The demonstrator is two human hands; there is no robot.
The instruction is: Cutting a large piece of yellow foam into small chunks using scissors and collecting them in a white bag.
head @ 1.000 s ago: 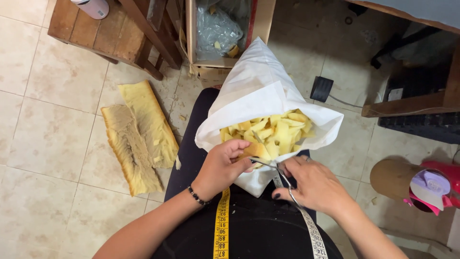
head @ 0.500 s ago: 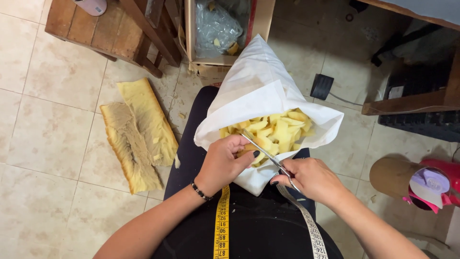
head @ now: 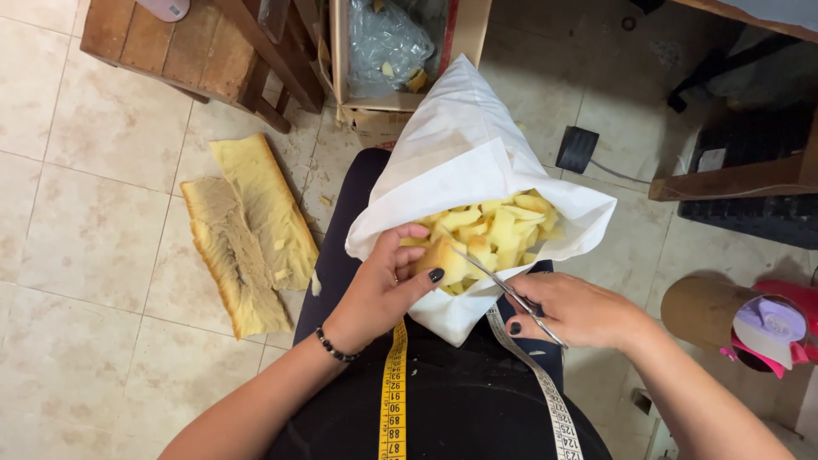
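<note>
Foam chunk (head: 446, 260), pale yellow and spongy, sits pinched between the thumb and fingers of the left hand (head: 383, 290) at the mouth of a white bag (head: 460, 162) on the person's lap. The right hand (head: 579, 311) grips scissors (head: 507, 294), fingers closed through the handles, blades slightly parted against the chunk. Judging by the bag, already heaped with small cut pieces (head: 503, 226), much cutting is done, but two long foam strips (head: 247, 230) lie uncut on the tiled floor (head: 94, 247) just left of the lap, so plenty seems left.
</note>
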